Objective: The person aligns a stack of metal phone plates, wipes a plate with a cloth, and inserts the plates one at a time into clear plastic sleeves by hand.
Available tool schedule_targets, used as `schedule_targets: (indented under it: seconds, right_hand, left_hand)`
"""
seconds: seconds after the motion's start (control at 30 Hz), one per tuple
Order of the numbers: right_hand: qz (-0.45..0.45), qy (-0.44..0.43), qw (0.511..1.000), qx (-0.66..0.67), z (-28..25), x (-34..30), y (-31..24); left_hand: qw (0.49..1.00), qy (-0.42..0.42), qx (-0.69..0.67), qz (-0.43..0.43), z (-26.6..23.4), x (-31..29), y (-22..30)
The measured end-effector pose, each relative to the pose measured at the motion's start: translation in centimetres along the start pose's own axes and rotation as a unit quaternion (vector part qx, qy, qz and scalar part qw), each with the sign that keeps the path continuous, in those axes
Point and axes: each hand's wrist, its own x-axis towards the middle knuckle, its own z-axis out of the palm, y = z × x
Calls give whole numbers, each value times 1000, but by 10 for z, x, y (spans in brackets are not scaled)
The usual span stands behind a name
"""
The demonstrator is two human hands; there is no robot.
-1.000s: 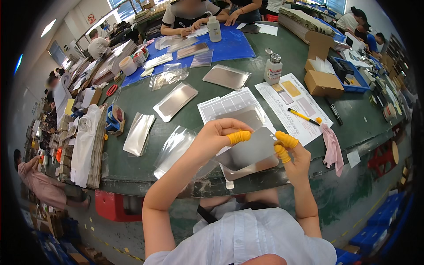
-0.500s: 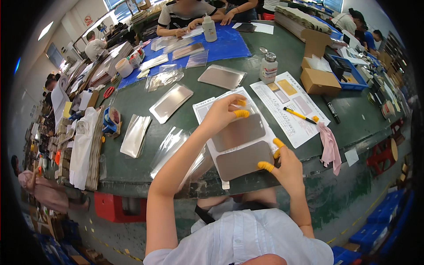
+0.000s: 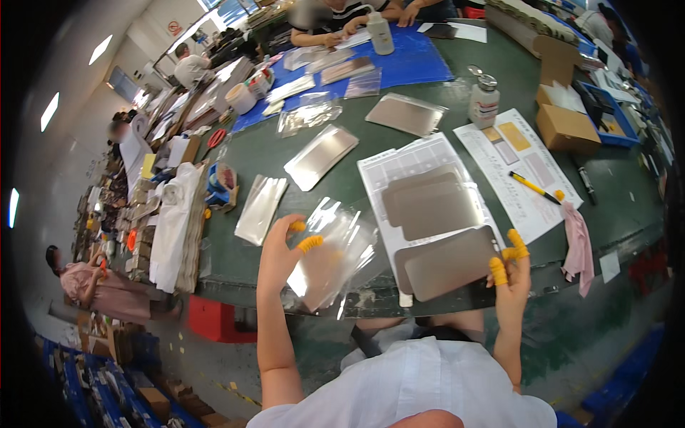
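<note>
My right hand (image 3: 511,274), with yellow finger cots, pinches the right edge of a silver-grey rounded plate (image 3: 453,264). Another plate's edge shows under its left side. Above it, more such plates (image 3: 432,203) overlap on a printed white sheet (image 3: 389,167). My left hand (image 3: 284,251), also in yellow finger cots, is at the upper left edge of a loose pile of clear plastic bags (image 3: 335,260). Its thumb and forefinger are apart with nothing between them; whether they touch the bags I cannot tell.
Bagged plates (image 3: 321,157) lie beyond the pile. At right are a pump bottle (image 3: 484,103), a form (image 3: 524,175), a yellow pen (image 3: 534,187) and a pink cloth (image 3: 576,246). A squeeze bottle (image 3: 380,34) stands on a blue mat (image 3: 421,60), near a person writing.
My left hand has left the upper plates and moved left to the clear bags. My right hand still has the lower plate, which has shifted right, uncovering another's edge. The view has shifted too.
</note>
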Motion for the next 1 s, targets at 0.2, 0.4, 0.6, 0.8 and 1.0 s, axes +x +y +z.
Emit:
schedule_targets:
  seconds: [0.2,0.4,0.6,0.8,1.0]
  right_hand:
    - [21,-55,995,75,-9,1,6]
    - [31,21,983,182,-10,-1,7]
    - [19,49,982,182,-7,-1,4]
    - [4,27,983,183,-1,1,-2]
    - [-85,63,979,176,-5,8,-13]
  left_hand:
    - [986,49,155,-40,5,-36,-38]
    - [991,125,28,-31,14,-30,-60]
    - [919,135,-370,-17,19,-18,-39]
    - [796,-6,-599,-86,20,-15,-6]
    - [836,-128,-518,-129,46,-17,48]
